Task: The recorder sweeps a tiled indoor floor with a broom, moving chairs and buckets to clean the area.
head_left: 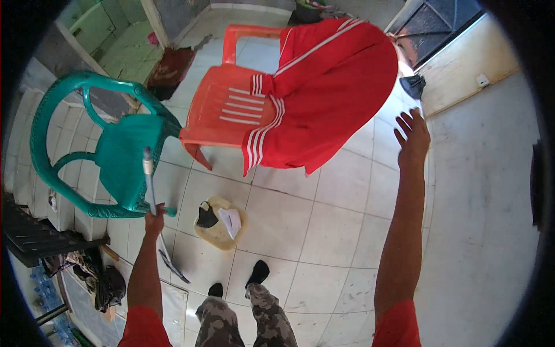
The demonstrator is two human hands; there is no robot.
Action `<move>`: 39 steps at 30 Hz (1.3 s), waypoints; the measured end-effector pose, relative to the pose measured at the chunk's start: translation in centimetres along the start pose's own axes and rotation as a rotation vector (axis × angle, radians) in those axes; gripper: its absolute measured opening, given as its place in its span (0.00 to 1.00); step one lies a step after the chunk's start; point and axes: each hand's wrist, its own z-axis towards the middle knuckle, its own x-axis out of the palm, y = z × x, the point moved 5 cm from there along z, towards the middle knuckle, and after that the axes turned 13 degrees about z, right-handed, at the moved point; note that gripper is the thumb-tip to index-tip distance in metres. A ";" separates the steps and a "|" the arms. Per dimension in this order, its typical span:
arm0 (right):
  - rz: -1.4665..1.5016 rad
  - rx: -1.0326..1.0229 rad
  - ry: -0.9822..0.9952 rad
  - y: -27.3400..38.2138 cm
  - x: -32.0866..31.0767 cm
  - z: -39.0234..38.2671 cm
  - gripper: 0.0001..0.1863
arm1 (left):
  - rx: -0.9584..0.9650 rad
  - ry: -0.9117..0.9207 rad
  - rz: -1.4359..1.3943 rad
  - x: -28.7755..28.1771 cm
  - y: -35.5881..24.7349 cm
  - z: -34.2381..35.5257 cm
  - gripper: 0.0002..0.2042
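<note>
My left hand (154, 221) is closed around a thin grey tube (150, 188) with a pale fitting at its upper end; its lower part bends toward the floor. Behind that hand is a green plastic armchair (130, 144). My right hand (414, 136) is raised at the right with fingers spread, holding nothing. Left of it, a red garment with white stripes (341, 87) is draped over the back and seat of an orange plastic chair (217, 95). Nothing shows the right hand touching the garment.
A cream tray (217, 243) with a black item (206, 215) and a white item (230, 222) lies on the tiled floor before my feet. Steps (34, 156) and dark bags (110, 286) line the left. A dark bag-like thing (412, 85) lies by the right wall (485, 173).
</note>
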 end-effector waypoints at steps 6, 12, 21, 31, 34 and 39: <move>-0.130 0.132 0.104 1.9 5.0 8.4 0.16 | -0.087 0.135 -0.124 -1.3 -17.8 4.1 0.18; -0.824 -0.128 0.135 0.4 7.8 14.8 0.30 | -0.061 0.142 -0.058 1.4 -26.6 11.8 0.21; -0.256 0.059 0.126 1.7 4.0 11.7 0.24 | -0.143 0.237 0.178 4.5 -30.3 11.7 0.22; -0.370 0.172 -0.039 6.3 -17.1 13.8 0.27 | 0.207 0.707 0.343 13.4 -34.4 1.4 0.15; -0.441 0.106 -0.048 10.9 -24.2 18.2 0.30 | 0.250 0.676 0.297 15.1 -36.6 -2.0 0.13; -1.623 -0.696 -0.093 9.6 -15.2 8.6 0.30 | 0.369 0.407 0.373 5.2 -34.5 -2.9 0.13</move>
